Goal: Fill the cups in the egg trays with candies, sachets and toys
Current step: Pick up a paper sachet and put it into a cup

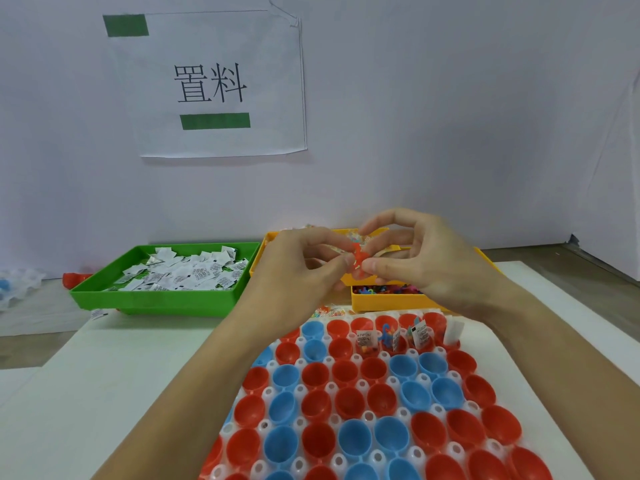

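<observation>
Mostly the egg tray (349, 441) filled our view, a white sheet of red and blue cups (353, 436) running off the bottom edge. Nearly all the cups sat empty; only a few in a far row held white sachets (365, 338) and a blue toy (385, 336). Beyond the tray's far left corner stood a green bin (156, 292) heaped with sachets. Just beyond the tray's far edge lay a yellow bin (391, 301) of small coloured toys, mostly hidden behind our hands, and a second yellow bin (268, 242) behind it, its contents blurred and hard to make out. Above the tray's far edge, our left hand (298, 268) and right hand (415, 258) both pinched one small red toy (358, 259) between fingertips. We could not tell its shape.
</observation>
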